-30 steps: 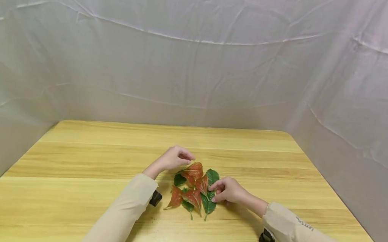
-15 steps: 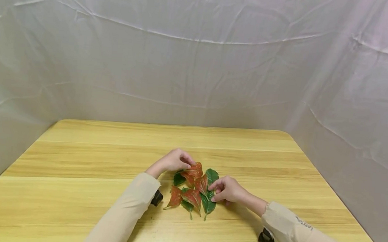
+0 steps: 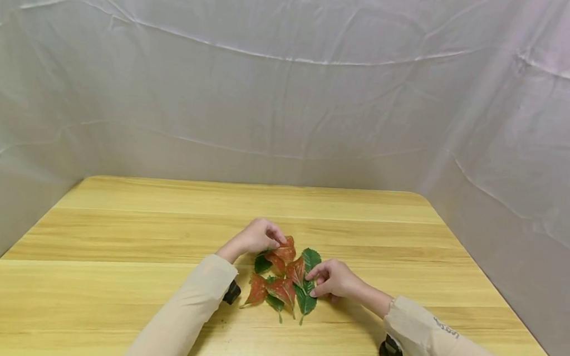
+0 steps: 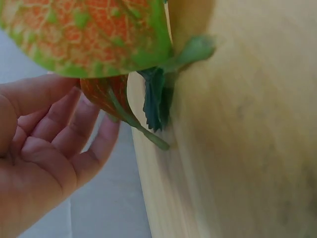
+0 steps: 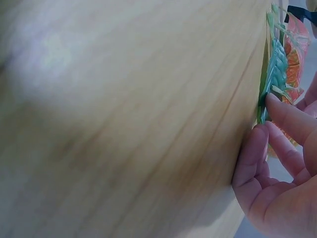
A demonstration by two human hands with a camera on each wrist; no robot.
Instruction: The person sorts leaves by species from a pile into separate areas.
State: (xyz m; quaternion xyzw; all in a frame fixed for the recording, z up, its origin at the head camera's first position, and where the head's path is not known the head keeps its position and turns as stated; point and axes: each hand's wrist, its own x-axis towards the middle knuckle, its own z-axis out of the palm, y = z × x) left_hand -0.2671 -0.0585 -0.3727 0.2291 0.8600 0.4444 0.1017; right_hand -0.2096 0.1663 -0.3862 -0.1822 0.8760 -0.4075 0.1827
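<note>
Two pinches show — left hand (image 3: 258, 235) on red leaf (image 3: 287, 250), right hand (image 3: 335, 278) on green leaf (image 5: 276, 68) — left palm (image 4: 37, 178) only from left wrist.

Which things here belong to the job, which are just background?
In the job:
mottled red leaves, one pinched by the left hand
dark-green toothed leaves, one pinched by the right hand

Background:
yellow wood-grain table
pale grey draped fabric
black wrist-worn blocks
</note>
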